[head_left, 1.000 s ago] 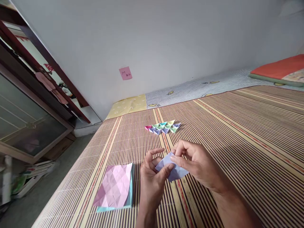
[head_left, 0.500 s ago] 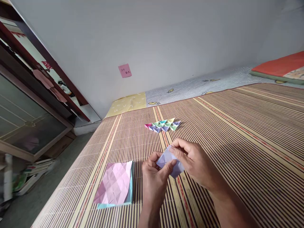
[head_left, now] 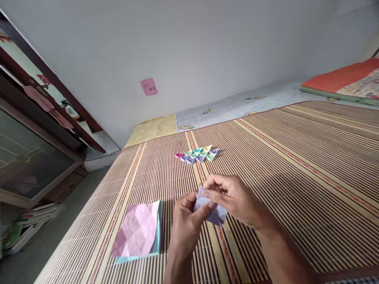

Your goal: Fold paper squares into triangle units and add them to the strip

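Two sets of fingertips close on one small lavender paper piece (head_left: 213, 211). The left hand (head_left: 185, 227) pinches its near-left corner between thumb and forefinger. The right hand (head_left: 238, 199) curls its fingers (head_left: 211, 194) over the upper edge, and its thumb is hidden behind the sheet. Neither hand is spread; both are narrowed onto the paper. It is held just above the bamboo mat (head_left: 296, 165), low in the middle of the view.

The piece looks featherweight and thin, with creased facets, so it should flex readily along those lines and crumple or tear under a hard squeeze. It seems dry rather than slippery, though it would likely swing about if held at a single point. The soundest hold appears to be at corners and folded edges, where the layers double, with light fingertip pressure rather than a press on the flat middle.

Just left of the left hand a stack of creased sheets (head_left: 137, 230) lies flat on the mat, pink on top with a pale teal edge showing beneath. Beyond the hands, well apart, a row of folded paper units (head_left: 197, 154) in pink, purple, green, teal and yellow rests on the mat. Farther out are a patterned bedsheet (head_left: 237, 106), a pink sticky note (head_left: 148, 86) on the wall, an orange cushion (head_left: 340, 77) at far right and a dark cabinet (head_left: 35, 130) at left.
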Available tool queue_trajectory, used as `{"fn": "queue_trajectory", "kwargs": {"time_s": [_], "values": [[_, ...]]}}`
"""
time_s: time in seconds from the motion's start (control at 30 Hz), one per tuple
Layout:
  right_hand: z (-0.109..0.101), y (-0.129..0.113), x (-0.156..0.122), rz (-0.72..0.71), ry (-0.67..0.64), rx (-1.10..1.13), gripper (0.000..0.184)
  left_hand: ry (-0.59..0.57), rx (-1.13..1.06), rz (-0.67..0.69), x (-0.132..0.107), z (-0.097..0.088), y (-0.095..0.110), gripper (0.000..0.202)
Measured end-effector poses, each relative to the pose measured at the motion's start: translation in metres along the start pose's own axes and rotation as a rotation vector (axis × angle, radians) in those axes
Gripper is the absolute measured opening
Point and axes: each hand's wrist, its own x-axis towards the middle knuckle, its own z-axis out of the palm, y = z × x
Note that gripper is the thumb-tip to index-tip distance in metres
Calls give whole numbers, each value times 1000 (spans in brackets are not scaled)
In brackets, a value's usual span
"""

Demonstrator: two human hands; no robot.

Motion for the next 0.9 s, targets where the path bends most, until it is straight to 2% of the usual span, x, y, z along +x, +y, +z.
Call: {"fn": "queue_trajectory", "kwargs": {"time_s": [0.13,0.23,0.5,0.6,0.7,0.77,0.9], "values": [[2,5,3,56,28,35,14,135,-96,59,2,1,1,18],[4,8,3,70,37,73,21,175,-131,62,3,2,1,18],[4,3,2,46,143,89,28,144,-200,33,4,6,1,18],[0,5,2,16,179,45,31,125,-206,21,4,6,0,17],[-7,9,2,-22,270,-9,34,117,-209,-2,3,4,-2,17],[-11,10,2,-42,308,-21,30,128,-182,-8,3,3,-3,17],[-6,3,1,-2,97,-56,9,86,-45,1,2,2,-3,23]]}}
